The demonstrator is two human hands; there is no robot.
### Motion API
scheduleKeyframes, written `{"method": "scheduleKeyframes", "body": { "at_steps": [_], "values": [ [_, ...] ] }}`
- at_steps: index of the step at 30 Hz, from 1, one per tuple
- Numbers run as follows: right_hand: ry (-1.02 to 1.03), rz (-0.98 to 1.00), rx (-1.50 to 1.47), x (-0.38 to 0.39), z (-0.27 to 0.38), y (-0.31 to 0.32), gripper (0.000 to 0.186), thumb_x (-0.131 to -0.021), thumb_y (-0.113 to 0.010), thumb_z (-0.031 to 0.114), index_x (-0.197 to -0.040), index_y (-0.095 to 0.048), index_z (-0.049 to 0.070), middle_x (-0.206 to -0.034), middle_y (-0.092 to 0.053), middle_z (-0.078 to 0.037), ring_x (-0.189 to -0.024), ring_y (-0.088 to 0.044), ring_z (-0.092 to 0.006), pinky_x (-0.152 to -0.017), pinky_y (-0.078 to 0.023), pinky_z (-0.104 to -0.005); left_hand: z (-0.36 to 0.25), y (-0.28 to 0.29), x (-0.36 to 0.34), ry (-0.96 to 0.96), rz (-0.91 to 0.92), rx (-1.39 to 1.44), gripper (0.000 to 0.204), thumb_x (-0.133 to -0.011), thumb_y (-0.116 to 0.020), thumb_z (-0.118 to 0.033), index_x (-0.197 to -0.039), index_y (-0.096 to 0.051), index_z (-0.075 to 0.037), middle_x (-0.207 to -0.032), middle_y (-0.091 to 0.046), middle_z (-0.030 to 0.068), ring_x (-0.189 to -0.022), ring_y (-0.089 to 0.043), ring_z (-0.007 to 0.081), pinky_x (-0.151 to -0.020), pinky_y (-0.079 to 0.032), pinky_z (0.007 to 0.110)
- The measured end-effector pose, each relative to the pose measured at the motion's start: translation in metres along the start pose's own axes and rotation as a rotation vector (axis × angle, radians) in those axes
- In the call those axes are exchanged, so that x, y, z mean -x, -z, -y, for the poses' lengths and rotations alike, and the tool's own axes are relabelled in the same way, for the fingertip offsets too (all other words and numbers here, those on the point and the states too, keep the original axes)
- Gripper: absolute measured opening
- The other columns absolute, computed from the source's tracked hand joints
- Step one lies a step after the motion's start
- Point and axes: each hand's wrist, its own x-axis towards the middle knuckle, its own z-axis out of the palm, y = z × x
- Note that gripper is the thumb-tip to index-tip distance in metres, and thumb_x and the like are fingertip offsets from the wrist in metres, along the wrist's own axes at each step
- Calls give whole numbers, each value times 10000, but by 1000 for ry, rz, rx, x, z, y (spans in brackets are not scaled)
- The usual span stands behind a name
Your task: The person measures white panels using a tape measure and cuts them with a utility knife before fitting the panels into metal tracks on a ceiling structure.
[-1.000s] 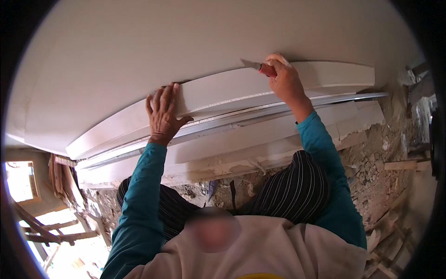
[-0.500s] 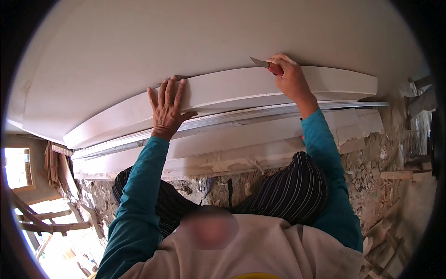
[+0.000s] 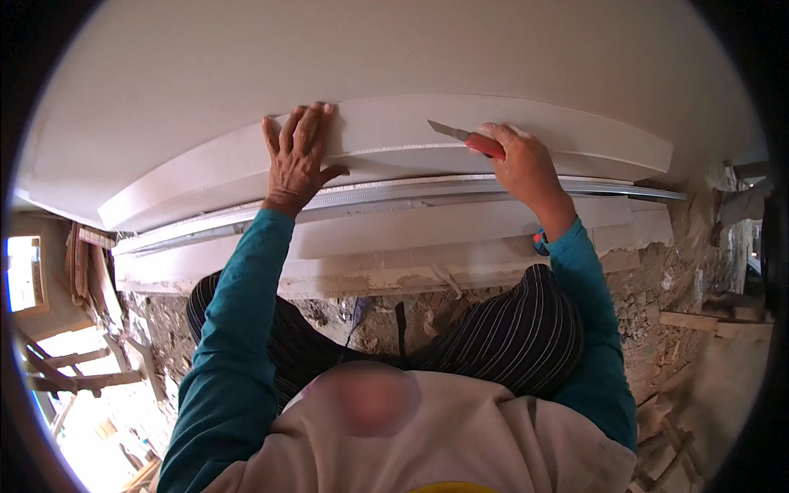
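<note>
Rests the left grip (image 3: pixel 296 164) spread on the long white strip (image 3: pixel 386 123), just beyond the metal rail (image 3: pixel 444 190), and, farther right, holds the red-handled knife (image 3: pixel 477 142) clasped in the right grip (image 3: pixel 523 162), with its blade (image 3: pixel 446 129) pointing left over the strip.
</note>
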Motion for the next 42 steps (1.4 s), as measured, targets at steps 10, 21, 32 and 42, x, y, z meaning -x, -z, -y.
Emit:
{"method": "scheduleKeyframes", "body": {
  "at_steps": [10, 21, 32, 42],
  "values": [
    [235, 284, 179, 6, 53, -19, 349, -988, -656, 329, -1116, -586, 12, -857, -670, -172, -727, -724, -316, -593, -585, -407, 3, -4, 1, 46, 12, 5, 1329, -586, -885, -581, -1651, -152, -277, -1675, -234, 13, -1531, -238, 297, -1255, -11, 673],
    [200, 340, 323, 7, 55, -35, 280, -975, -657, 238, -1078, -578, -11, -829, -667, -167, -641, -719, -309, -533, -591, -388, 2, -7, 2, 60, 19, -2, 1367, -556, -915, -562, -1651, -144, -286, -1678, -219, 7, -1538, -222, 290, -1260, -14, 672],
    [229, 243, 412, 7, 62, -38, 228, -912, -628, 100, -1068, -608, -66, -805, -698, -191, -641, -745, -277, -533, -612, -354, -1, -1, 1, 70, 40, -24, 1331, -597, -906, -552, -1653, -146, -272, -1673, -227, 17, -1538, -223, 295, -1252, -24, 683],
    [93, 308, 424, 18, 42, -19, 201, -891, -642, 100, -1021, -611, -51, -774, -697, -200, -647, -745, -297, -538, -615, -377, -5, -5, 1, 50, 15, -14, 1271, -657, -848, -629, -1654, -154, -253, -1679, -229, 30, -1560, -183, 286, -1257, -4, 658]
  ]
}}
